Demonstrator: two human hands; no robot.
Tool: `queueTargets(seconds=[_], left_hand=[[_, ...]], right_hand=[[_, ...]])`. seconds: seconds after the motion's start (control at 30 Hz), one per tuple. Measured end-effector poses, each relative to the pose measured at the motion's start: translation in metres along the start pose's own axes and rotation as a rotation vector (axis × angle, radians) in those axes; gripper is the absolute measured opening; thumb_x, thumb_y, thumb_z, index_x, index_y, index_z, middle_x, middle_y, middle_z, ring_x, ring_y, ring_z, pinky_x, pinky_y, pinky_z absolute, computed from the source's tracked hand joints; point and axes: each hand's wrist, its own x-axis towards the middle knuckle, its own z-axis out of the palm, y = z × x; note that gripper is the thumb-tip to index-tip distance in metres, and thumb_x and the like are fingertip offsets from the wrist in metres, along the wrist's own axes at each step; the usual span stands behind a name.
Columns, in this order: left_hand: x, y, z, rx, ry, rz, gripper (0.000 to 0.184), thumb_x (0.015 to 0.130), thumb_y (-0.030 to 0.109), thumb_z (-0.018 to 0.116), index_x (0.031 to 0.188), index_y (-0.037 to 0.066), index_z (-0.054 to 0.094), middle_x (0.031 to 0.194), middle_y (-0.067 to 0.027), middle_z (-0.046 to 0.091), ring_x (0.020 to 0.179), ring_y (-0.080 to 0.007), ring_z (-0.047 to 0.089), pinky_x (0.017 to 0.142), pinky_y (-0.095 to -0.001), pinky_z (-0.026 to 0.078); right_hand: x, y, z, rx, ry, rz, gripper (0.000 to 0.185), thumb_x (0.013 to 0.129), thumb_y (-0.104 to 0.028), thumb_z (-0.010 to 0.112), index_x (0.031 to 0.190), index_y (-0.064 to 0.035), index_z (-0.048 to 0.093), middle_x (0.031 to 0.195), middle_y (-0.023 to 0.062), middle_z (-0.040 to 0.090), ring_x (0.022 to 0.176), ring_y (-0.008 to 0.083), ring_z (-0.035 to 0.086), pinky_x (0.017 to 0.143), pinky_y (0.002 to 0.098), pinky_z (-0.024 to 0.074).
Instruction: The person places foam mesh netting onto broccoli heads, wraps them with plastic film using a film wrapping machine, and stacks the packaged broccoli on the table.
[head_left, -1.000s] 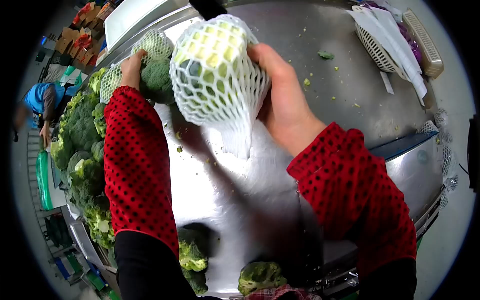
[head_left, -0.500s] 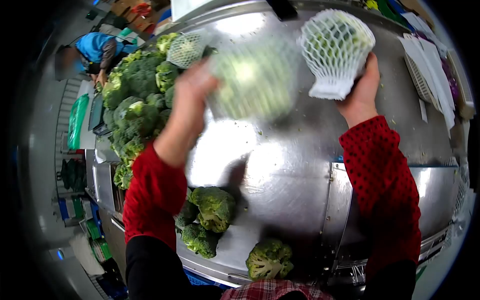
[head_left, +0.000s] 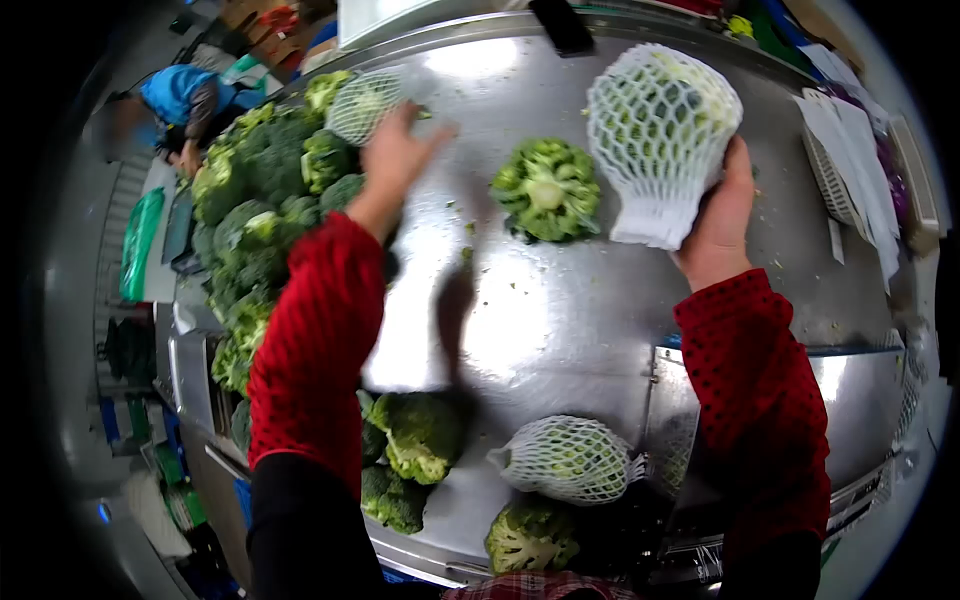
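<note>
My right hand (head_left: 722,215) is closed around the side of a broccoli head in a white foam net (head_left: 655,135), whose gathered end points toward me. My left hand (head_left: 400,165), thumb and fingers apart, is at the edge of the broccoli heap (head_left: 265,230), right beside another netted broccoli (head_left: 362,105). Whether its fingertips touch that net I cannot tell. Between my hands a bare broccoli head (head_left: 547,190) lies stem up on the metal table (head_left: 560,330). Closer to me lies one more netted broccoli (head_left: 570,460) on its side.
A few loose broccoli heads (head_left: 415,435) sit at the near left, with a single head (head_left: 532,537) at the near edge. A black phone-like object (head_left: 562,27) lies at the back. White sheets (head_left: 850,160) cover a basket at right. A person in blue (head_left: 185,95) stands far left.
The blurred netted broccoli beside my left hand has left that spot; a netted one now lies near me. The stem-up head has come into view. My right hand still holds its netted broccoli.
</note>
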Motion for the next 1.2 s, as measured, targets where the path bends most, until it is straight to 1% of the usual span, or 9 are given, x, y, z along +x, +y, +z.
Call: queueTargets(seconds=[0.17, 0.27, 0.4, 0.5, 0.7, 0.93, 1.1, 1.13, 1.2], left_hand=[[0.115, -0.133, 0.001, 0.612, 0.493, -0.148, 0.094, 0.07, 0.064, 0.07, 0.13, -0.004, 0.045, 0.125, -0.0219, 0.057, 0.117, -0.0396, 0.053, 0.1, -0.0463, 0.04], [0.137, -0.172, 0.024, 0.341, 0.232, -0.308, 0.1, 0.067, 0.067, 0.069, 0.132, -0.003, 0.043, 0.126, -0.0208, 0.057, 0.119, -0.0379, 0.053, 0.1, -0.0466, 0.04], [0.11, -0.092, -0.019, 0.495, -0.065, -0.485, 0.099, 0.064, 0.074, 0.066, 0.126, -0.002, 0.053, 0.128, -0.0248, 0.053, 0.123, -0.0357, 0.049, 0.099, -0.0441, 0.039], [0.091, -0.08, -0.009, 0.675, 0.107, -0.33, 0.095, 0.064, 0.077, 0.062, 0.118, -0.001, 0.059, 0.126, -0.027, 0.053, 0.118, -0.0368, 0.052, 0.097, -0.0446, 0.04], [0.095, -0.096, 0.021, -0.141, 0.046, -0.233, 0.084, 0.062, 0.042, 0.085, 0.121, -0.004, 0.046, 0.113, -0.0237, 0.06, 0.102, -0.0309, 0.06, 0.089, -0.0374, 0.047], [0.052, -0.022, 0.027, -0.059, 0.25, -0.234, 0.048, 0.057, 0.028, 0.084, 0.087, 0.003, 0.056, 0.081, -0.0088, 0.061, 0.077, -0.0226, 0.059, 0.07, -0.0367, 0.047], [0.016, -0.039, 0.024, -0.256, 0.079, -0.153, 0.079, 0.062, 0.027, 0.086, 0.124, -0.008, 0.052, 0.106, -0.021, 0.066, 0.094, -0.0278, 0.065, 0.083, -0.036, 0.051], [0.007, -0.033, 0.01, -0.454, -0.304, -0.407, 0.085, 0.064, 0.027, 0.084, 0.132, -0.008, 0.047, 0.104, -0.0216, 0.067, 0.084, -0.0265, 0.067, 0.077, -0.0335, 0.052], [-0.019, -0.021, 0.02, -0.523, -0.147, -0.407, 0.063, 0.067, 0.025, 0.079, 0.115, -0.007, 0.056, 0.092, -0.0171, 0.067, 0.075, -0.0226, 0.066, 0.068, -0.0322, 0.053]], right_hand=[[0.003, 0.001, -0.006, -0.093, -0.081, -0.016, 0.046, 0.098, -0.038, 0.035, 0.123, -0.0053, 0.055, 0.114, 0.0087, 0.065, 0.098, 0.0232, 0.065, 0.088, 0.039, 0.0528], [0.006, 0.006, 0.001, -0.073, -0.102, -0.011, 0.044, 0.097, -0.037, 0.034, 0.121, -0.0059, 0.055, 0.113, 0.0075, 0.063, 0.101, 0.0213, 0.062, 0.089, 0.0388, 0.051], [0.006, 0.007, 0.003, -0.087, -0.116, -0.006, 0.043, 0.096, -0.036, 0.034, 0.12, -0.006, 0.053, 0.112, 0.0064, 0.062, 0.102, 0.0197, 0.06, 0.09, 0.038, 0.0493], [0.006, 0.012, 0.0, -0.088, -0.134, -0.004, 0.043, 0.096, -0.037, 0.035, 0.12, -0.0062, 0.054, 0.112, 0.0063, 0.062, 0.102, 0.0197, 0.06, 0.089, 0.0378, 0.0494], [0.012, 0.015, -0.005, -0.113, -0.135, -0.025, 0.044, 0.093, -0.041, 0.041, 0.118, -0.0079, 0.056, 0.112, 0.0051, 0.063, 0.1, 0.018, 0.061, 0.084, 0.0357, 0.0501], [0.005, 0.006, -0.003, -0.059, -0.133, 0.034, 0.042, 0.096, -0.037, 0.04, 0.118, -0.0064, 0.057, 0.112, 0.0063, 0.064, 0.1, 0.0206, 0.061, 0.09, 0.0376, 0.0481], [0.008, 0.011, -0.004, -0.15, -0.177, 0.011, 0.044, 0.093, -0.042, 0.044, 0.122, -0.0112, 0.058, 0.111, 0.0016, 0.064, 0.093, 0.0158, 0.063, 0.077, 0.0343, 0.0522], [0.007, 0.01, -0.004, -0.154, -0.176, -0.014, 0.044, 0.093, -0.041, 0.046, 0.121, -0.0101, 0.059, 0.11, 0.0015, 0.064, 0.093, 0.0151, 0.063, 0.077, 0.0332, 0.0521], [0.003, 0.007, -0.005, -0.095, -0.17, -0.018, 0.041, 0.092, -0.038, 0.05, 0.119, -0.0073, 0.06, 0.107, 0.0018, 0.065, 0.091, 0.0137, 0.063, 0.078, 0.0311, 0.0514]])
